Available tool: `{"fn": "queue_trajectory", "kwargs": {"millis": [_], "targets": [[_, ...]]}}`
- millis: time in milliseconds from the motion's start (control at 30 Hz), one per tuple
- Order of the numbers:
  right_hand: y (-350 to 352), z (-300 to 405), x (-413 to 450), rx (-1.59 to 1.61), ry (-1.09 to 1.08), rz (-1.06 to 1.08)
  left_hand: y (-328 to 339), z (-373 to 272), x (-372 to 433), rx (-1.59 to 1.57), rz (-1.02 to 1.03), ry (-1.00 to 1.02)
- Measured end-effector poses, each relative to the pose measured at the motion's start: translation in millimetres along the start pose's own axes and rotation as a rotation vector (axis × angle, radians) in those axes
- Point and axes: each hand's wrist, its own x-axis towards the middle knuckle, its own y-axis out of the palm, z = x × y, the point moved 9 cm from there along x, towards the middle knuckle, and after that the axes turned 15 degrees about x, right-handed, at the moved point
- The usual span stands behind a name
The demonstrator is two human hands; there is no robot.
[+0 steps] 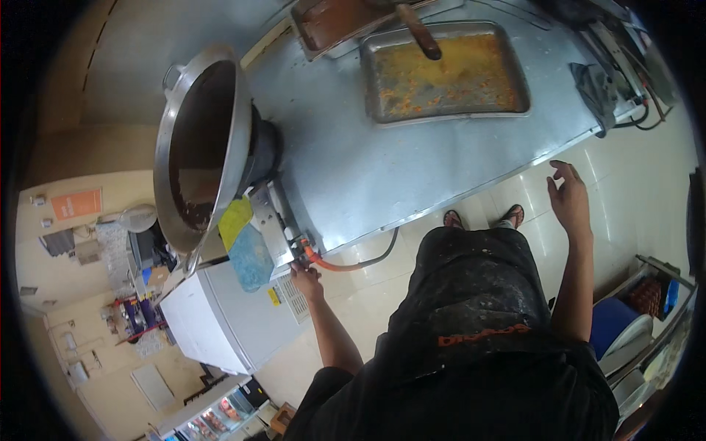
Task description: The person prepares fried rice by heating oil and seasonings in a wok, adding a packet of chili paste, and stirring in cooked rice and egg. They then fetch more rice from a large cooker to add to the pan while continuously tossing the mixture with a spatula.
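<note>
My left hand [306, 280] is at the front corner of a gas burner [270, 220], just below the end of an orange gas hose [336, 267]; whether its fingers grip something there is hard to see. On the burner sits a large metal wok [237, 138] with dark contents. My right hand [569, 198] hangs over the floor beyond the counter's front edge, fingers apart and curled a little, holding nothing. A steel tray [447, 114] with yellow-orange oily residue lies on the metal counter [353, 171], and a brown handle [420, 33] reaches over it.
Blue and yellow cloths [249, 256] hang beside the burner. A tray with reddish-brown contents [342, 22] stands at the counter's back. A dark cloth [594, 93] drapes over the right end. A white chest freezer [209, 320] is at left, a rack with a blue tub [615, 325] at right.
</note>
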Motion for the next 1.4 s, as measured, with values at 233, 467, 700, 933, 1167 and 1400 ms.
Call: {"fn": "queue_trajectory", "kwargs": {"millis": [233,467,700,933,1167,1400], "targets": [[-13.1,-5.9,-21.6,-0.034,0.057,-0.036,-16.6,-9.5,6.6,0.435,-0.166,0.182],[-8.0,-34.4,-62.2,-0.010,0.149,-0.052,-0.7,18.9,18.0,-0.213,0.039,-0.247],[-10.0,-53.9,-115.7,-0.013,0.203,-0.106,4.8,32.9,33.7,-0.501,0.366,-0.336],[-23.4,-70.0,-209.3,-0.017,0.314,-0.139,-44.9,14.6,40.8,1.036,-0.206,0.743],[-45.3,-59.5,-342.0,0.009,0.351,-0.246,-9.7,25.9,49.7,0.159,0.252,0.262],[-44.4,-90.0,-398.7,0.068,0.419,-0.255,21.4,15.8,54.8,-0.772,0.584,-0.217]]}}
